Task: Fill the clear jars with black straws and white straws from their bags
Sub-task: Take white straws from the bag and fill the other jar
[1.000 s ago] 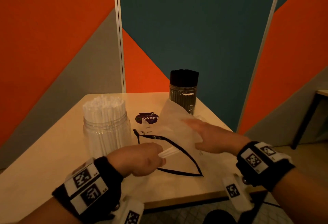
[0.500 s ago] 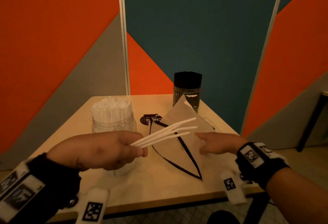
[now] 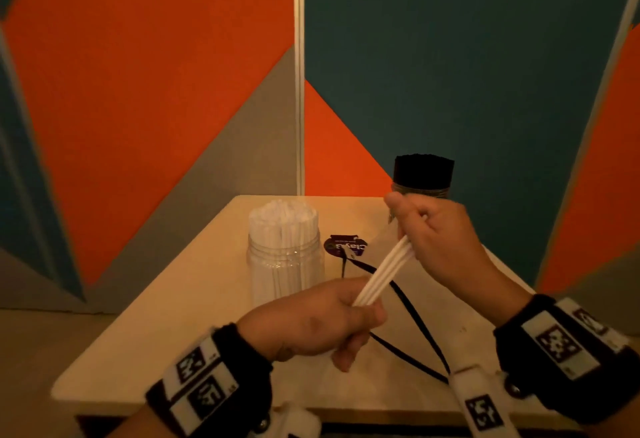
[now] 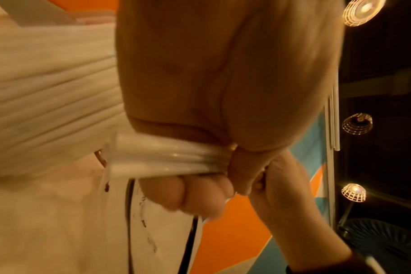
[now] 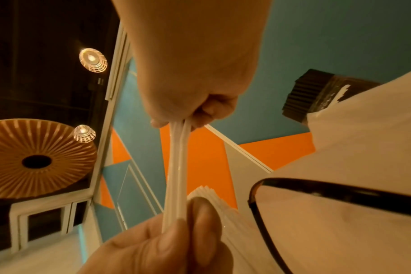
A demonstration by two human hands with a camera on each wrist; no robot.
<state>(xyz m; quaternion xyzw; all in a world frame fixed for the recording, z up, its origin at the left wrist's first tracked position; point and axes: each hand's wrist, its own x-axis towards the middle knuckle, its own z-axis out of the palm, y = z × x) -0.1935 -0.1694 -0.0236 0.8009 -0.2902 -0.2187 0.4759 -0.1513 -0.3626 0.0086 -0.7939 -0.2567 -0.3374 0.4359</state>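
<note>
Several thin white plastic straws (image 3: 382, 269) are held as one small bundle above the pale wooden table (image 3: 194, 302), slanting up from low left to high right. The lower end is gripped in the curled fingers of the left hand (image 3: 311, 319); the upper end is pinched between the thumb and fingers of the right hand (image 3: 436, 233). Neither hand holds anything else.

Just beside the left hand, the clear plastic jar of white straws (image 3: 285, 257) is seen packed nearly full. The clear jar of black straws (image 3: 423, 177) stands at the far edge, partly hidden behind the right hand. A flat whitish bag with a black cord (image 3: 412, 313) lies on the table under the hands; whether straws remain inside cannot be told.

The bundle is judged very light, smooth and slippery, and individual straws could easily slide out or fan apart. The tubes would likely kink if squeezed hard. A grip round the whole bundle near mid-length, firm but not crushing, is judged best, with the ends evened before being lowered into the crowded jar.
</note>
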